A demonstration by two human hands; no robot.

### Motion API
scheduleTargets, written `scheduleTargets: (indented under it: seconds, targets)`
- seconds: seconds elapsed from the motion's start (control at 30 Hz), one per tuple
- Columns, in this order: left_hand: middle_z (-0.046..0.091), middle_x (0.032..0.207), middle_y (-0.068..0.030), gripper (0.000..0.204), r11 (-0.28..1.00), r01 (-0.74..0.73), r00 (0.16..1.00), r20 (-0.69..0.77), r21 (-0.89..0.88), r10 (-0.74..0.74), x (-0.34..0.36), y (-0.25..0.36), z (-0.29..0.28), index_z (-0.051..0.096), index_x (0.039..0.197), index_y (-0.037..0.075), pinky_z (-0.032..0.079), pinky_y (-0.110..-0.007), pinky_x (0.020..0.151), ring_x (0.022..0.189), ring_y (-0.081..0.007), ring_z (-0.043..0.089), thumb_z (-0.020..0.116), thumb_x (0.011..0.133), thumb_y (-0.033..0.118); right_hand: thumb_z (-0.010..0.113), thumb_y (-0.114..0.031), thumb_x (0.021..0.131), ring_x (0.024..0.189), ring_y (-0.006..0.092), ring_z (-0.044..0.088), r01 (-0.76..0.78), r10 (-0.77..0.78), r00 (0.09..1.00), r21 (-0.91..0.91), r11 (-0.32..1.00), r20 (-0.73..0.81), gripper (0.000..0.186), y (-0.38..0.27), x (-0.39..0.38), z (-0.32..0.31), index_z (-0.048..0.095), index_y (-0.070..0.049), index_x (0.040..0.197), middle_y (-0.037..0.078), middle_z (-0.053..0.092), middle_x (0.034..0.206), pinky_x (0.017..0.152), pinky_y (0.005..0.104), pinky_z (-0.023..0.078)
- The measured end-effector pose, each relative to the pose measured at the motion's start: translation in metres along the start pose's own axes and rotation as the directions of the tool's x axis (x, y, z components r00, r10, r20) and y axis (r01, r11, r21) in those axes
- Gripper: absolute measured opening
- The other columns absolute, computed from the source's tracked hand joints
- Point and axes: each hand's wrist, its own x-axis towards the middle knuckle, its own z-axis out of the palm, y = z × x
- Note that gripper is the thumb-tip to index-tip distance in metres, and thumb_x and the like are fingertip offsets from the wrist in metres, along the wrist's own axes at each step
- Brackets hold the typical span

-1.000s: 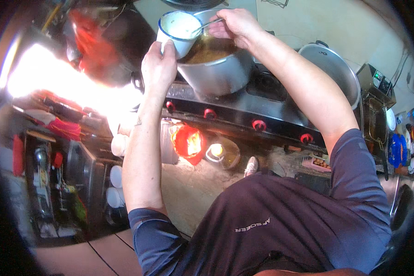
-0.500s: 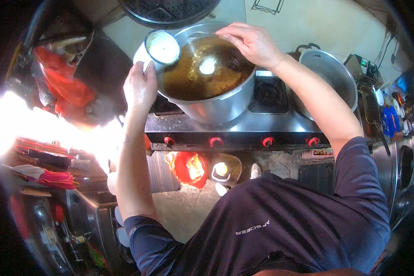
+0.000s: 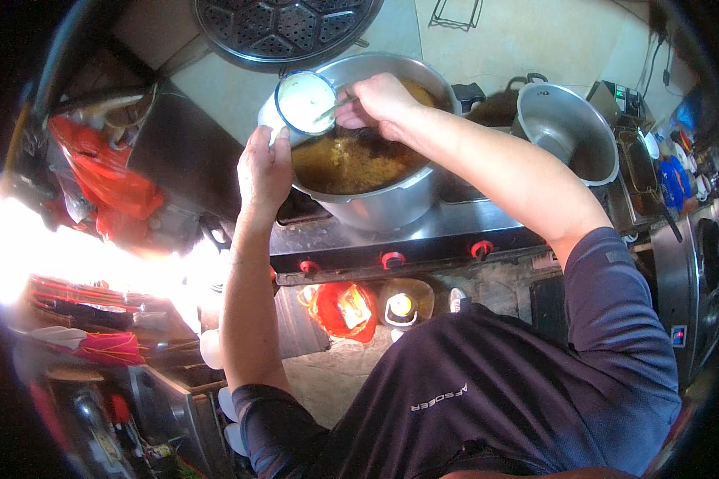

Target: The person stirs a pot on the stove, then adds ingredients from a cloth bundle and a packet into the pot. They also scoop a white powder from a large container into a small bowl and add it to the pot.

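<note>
My left hand (image 3: 265, 169) is closed round a white enamel mug (image 3: 272, 112) with a dark blue rim. The mug is tilted over the left edge of a large metal pot (image 3: 375, 209), and pale, creamy stuff (image 3: 305, 97) shows inside it. At the mug's mouth my right hand (image 3: 379, 102) pinches a thin spoon-like utensil (image 3: 339, 106); its working end is down in the mug and hard to see. Brown, oily liquid (image 3: 359, 164) with yellowish bits fills much of the pot below both hands.
The pot stands on a steel stove with red knobs (image 3: 392, 260). To its right is a second metal pot (image 3: 571, 132). A round perforated steamer tray (image 3: 287, 28) leans behind. A red bag (image 3: 108, 172) lies left; a red basin (image 3: 342, 310) sits on the floor.
My right hand has come left and down from above the pot's far side to the mug's mouth. The white blob seen over the liquid is out of sight. The view has shifted slightly.
</note>
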Motion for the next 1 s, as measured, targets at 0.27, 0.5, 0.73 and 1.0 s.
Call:
scheduleTargets:
  seconds: [0.27,0.5,0.73,1.0]
  targets:
    - [0.064,0.089,-0.0250,0.028,0.993,0.096,0.995,-0.034,0.067,-0.094,0.005,-0.008,-0.014,0.060,0.092,-0.001,0.049,-0.048,0.075,0.084,-0.0438,0.063,0.054,0.097,0.027,0.048,-0.012,0.099,0.079,0.0292,0.071,0.005,0.009,0.993,0.118,0.993,-0.121,0.023,-0.029,0.002,-0.024,0.061,0.007,0.102,0.023,0.069,0.093,0.070,0.0352,0.062]
    - [0.064,0.092,-0.0241,0.027,0.996,0.065,0.997,-0.043,0.061,-0.062,0.004,-0.011,-0.024,0.060,0.095,-0.001,0.050,-0.047,0.076,0.086,-0.0432,0.063,0.054,0.096,0.025,0.055,-0.027,0.102,0.084,0.0114,0.066,0.686,-0.673,0.704,-0.458,0.565,0.226,0.028,-0.030,-0.021,-0.056,0.069,-0.004,0.112,0.003,0.072,0.091,0.078,0.0261,0.054]
    - [0.063,0.093,-0.0249,0.025,0.995,-0.084,0.996,-0.036,0.047,0.086,0.006,0.005,-0.015,0.059,0.096,-0.001,0.050,-0.047,0.075,0.085,-0.0426,0.064,0.055,0.096,0.024,0.051,-0.022,0.100,0.074,0.0324,0.069,0.561,-0.547,0.747,-0.800,0.215,0.377,0.026,-0.011,-0.004,-0.004,0.066,-0.002,0.104,0.018,0.072,0.091,0.073,0.0369,0.057]
    - [0.064,0.090,-0.0263,0.027,0.996,-0.051,0.998,-0.031,0.079,0.053,0.011,0.007,-0.013,0.059,0.093,-0.002,0.050,-0.050,0.075,0.085,-0.0440,0.064,0.055,0.096,0.024,0.047,-0.014,0.097,0.079,0.0279,0.071,0.026,-0.022,0.998,0.054,0.998,-0.067,0.027,-0.020,-0.007,-0.005,0.062,0.008,0.103,0.022,0.070,0.094,0.071,0.0355,0.060]
